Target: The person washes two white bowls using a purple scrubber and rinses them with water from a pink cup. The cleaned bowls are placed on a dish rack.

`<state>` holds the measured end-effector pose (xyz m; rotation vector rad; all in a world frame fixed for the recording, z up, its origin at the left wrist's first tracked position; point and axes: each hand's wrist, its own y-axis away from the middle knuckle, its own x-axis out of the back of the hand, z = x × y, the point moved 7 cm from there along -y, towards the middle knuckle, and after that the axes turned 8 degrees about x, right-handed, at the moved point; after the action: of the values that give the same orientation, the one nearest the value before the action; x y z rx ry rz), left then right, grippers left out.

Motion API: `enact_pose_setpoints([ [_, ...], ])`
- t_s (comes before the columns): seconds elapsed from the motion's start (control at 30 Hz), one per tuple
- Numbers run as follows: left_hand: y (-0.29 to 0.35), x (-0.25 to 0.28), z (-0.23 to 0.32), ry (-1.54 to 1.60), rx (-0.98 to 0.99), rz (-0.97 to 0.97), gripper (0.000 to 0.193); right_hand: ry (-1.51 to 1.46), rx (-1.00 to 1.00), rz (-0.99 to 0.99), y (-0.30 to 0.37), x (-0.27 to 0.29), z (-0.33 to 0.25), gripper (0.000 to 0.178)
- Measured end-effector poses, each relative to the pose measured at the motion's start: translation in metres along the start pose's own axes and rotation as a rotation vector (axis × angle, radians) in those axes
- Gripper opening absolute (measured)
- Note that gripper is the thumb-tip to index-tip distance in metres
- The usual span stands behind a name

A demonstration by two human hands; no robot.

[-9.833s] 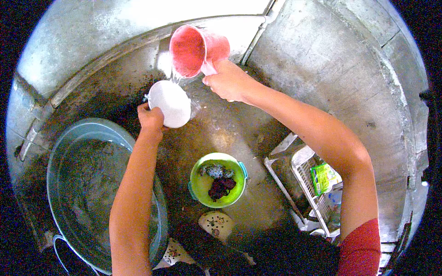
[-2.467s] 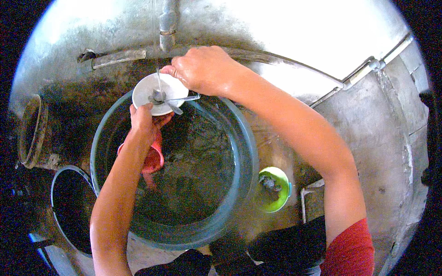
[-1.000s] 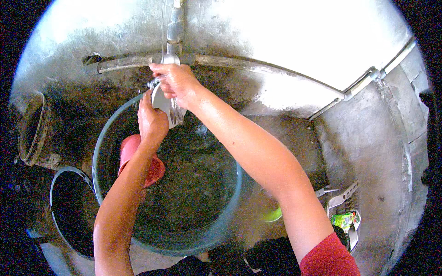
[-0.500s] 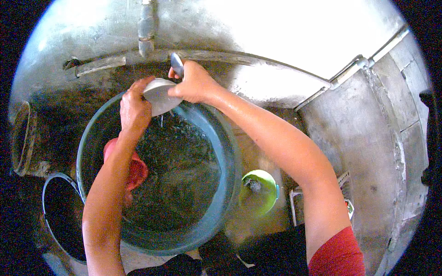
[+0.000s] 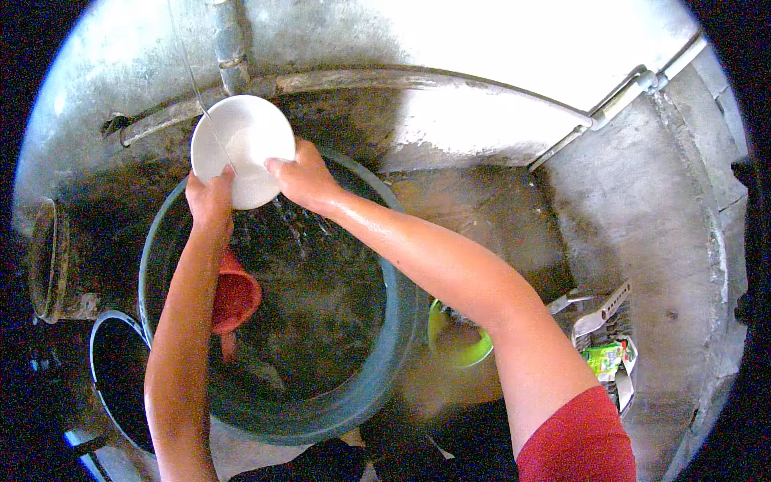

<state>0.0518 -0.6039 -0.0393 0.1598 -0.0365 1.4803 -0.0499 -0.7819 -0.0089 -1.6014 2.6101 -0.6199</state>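
Both my hands hold a white bowl (image 5: 255, 132) over the far side of a large round blue-green tub (image 5: 392, 321). My left hand (image 5: 210, 199) grips the bowl's near left edge. My right hand (image 5: 307, 178) grips its right edge, thumb inside the rim. The bowl's inside faces up toward me, and a thin stream of water (image 5: 191, 72) runs down into it. Water drips below the bowl into the dark water of the tub. A red dipper (image 5: 238, 301) sits in the tub, partly behind my left forearm. No spoon shows now.
A lime-green bucket (image 5: 466, 353) stands right of the tub, partly under my right arm. Further right is a basket with a green packet (image 5: 604, 360). A dark bucket (image 5: 120, 377) and a round container (image 5: 50, 261) stand at left. Pipes (image 5: 353, 80) run along the far wall.
The bowl has moved left and turned so its inside shows. Water now runs into it. The spoon that was in my right hand is out of sight.
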Motion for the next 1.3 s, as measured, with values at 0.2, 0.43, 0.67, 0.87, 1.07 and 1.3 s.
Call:
enact_pose_setpoints([
  [0.2,-0.004,0.012,-0.038,-0.005,0.416,-0.125,0.060,0.407,-0.140,-0.045,-0.001,-0.016,-0.016,0.044],
  [0.43,-0.007,0.018,0.011,-0.376,-0.359,-0.050,0.035,0.720,0.116,-0.291,-0.002,-0.043,-0.079,0.038],
  [0.67,-0.009,0.028,-0.010,-0.191,-0.306,-0.003,0.039,0.797,0.343,-0.279,-0.025,-0.056,-0.124,0.027],
  [0.87,-0.023,0.035,-0.041,-0.115,-0.042,0.043,0.044,0.642,0.101,-0.281,-0.039,-0.041,-0.106,0.039],
  [1.07,-0.017,0.012,-0.072,-0.508,0.330,-0.119,0.055,0.438,-0.125,-0.443,-0.018,-0.028,-0.083,0.051],
  [1.3,0.056,-0.042,-0.025,-0.175,0.578,-0.604,0.068,0.703,-0.157,-0.268,0.028,0.085,-0.116,0.051],
])
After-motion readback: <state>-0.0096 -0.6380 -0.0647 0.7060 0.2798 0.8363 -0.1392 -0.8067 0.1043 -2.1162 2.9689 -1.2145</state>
